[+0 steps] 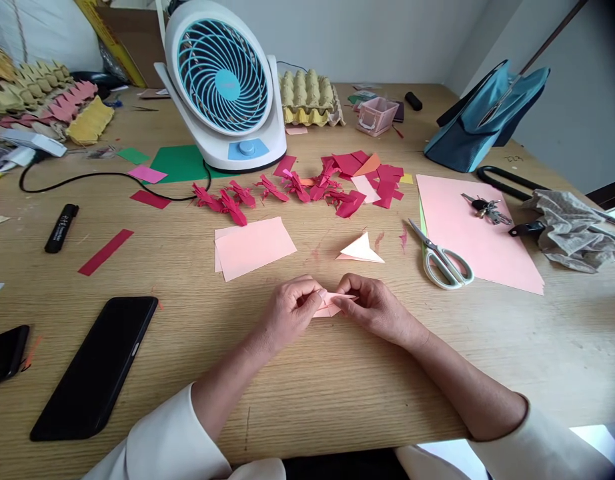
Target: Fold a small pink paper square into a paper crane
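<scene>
Between my two hands is a small folded piece of pink paper [329, 309], held just above or on the table. My left hand [293, 308] pinches its left side between thumb and fingers. On the right side, my right hand [371, 308] grips it the same way, and the fingertips cover part of the folds. Just beyond my hands sits a folded pale pink paper piece [360, 249] with pointed corners. Flat pink paper sheets [255, 248] lie stacked to its left. Farther back is a row of folded red paper figures [232, 201].
White-handled scissors [445, 260] rest by large pink sheets [480, 233] bearing keys [487, 208]. A white fan [226, 83] stands at the back. Two black phones [97, 367] and a black marker [62, 229] lie left. A blue bag [480, 123] is back right.
</scene>
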A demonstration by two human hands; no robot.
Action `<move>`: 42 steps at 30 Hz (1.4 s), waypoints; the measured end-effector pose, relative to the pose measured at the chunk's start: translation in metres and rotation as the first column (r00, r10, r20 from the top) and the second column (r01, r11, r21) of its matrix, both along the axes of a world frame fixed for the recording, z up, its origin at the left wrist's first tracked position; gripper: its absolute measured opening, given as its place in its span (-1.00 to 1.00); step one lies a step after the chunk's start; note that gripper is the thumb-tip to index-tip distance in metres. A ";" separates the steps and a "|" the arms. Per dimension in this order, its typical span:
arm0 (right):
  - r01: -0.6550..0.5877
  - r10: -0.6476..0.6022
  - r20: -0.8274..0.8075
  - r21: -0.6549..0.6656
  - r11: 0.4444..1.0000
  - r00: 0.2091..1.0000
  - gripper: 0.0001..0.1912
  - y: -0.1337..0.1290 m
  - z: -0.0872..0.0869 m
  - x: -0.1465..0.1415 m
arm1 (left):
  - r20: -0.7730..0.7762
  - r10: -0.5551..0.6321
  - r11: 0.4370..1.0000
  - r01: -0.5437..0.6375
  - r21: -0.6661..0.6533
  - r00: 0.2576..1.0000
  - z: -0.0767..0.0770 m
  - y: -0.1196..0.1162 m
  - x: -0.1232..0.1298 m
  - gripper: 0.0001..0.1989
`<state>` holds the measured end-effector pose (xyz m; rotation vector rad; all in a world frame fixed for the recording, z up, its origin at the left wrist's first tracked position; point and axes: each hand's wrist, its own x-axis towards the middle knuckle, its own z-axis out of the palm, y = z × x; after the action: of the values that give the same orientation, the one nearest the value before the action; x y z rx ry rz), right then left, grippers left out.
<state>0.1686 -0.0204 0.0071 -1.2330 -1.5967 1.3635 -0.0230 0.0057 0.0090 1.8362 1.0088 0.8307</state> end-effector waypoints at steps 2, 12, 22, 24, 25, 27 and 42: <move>-0.008 0.008 0.018 -0.003 1.000 1.000 -0.67 0.000 0.003 -0.001 | 0.003 -0.003 1.000 0.003 0.009 1.000 0.000 0.001 0.000 -0.69; 0.097 -0.095 0.041 -0.054 0.994 0.995 -0.64 -0.003 0.006 -0.004 | 0.134 0.030 0.987 -0.008 -0.162 0.991 -0.008 -0.004 0.001 -0.84; 0.075 -0.078 -0.054 -0.055 0.996 0.995 -0.81 -0.003 0.003 -0.005 | 0.042 0.007 1.000 -0.006 -0.023 0.999 -0.006 -0.002 -0.003 -0.90; 0.097 -0.098 -0.028 -0.039 0.995 0.995 -0.84 -0.003 0.003 -0.004 | 0.004 -0.002 1.000 0.002 0.015 1.000 -0.006 -0.003 -0.004 -0.92; 0.105 -0.106 -0.009 -0.026 0.994 0.994 -0.85 -0.003 0.002 -0.003 | -0.016 0.000 1.000 0.001 0.025 1.000 -0.006 -0.003 -0.004 -0.94; 0.107 -0.107 0.037 0.009 0.994 0.994 -0.88 -0.004 0.003 -0.002 | -0.061 0.003 1.000 -0.001 0.020 0.998 -0.006 -0.003 -0.004 -0.96; 0.032 -0.042 0.199 0.053 0.998 0.979 -0.90 -0.005 0.009 0.005 | -0.448 -0.015 0.763 0.300 0.573 0.894 0.001 -0.003 -0.006 -0.85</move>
<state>0.1739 -0.0256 0.0164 -1.3991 -1.7236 1.2004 -0.0286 0.0025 0.0103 2.7417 0.8535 0.7277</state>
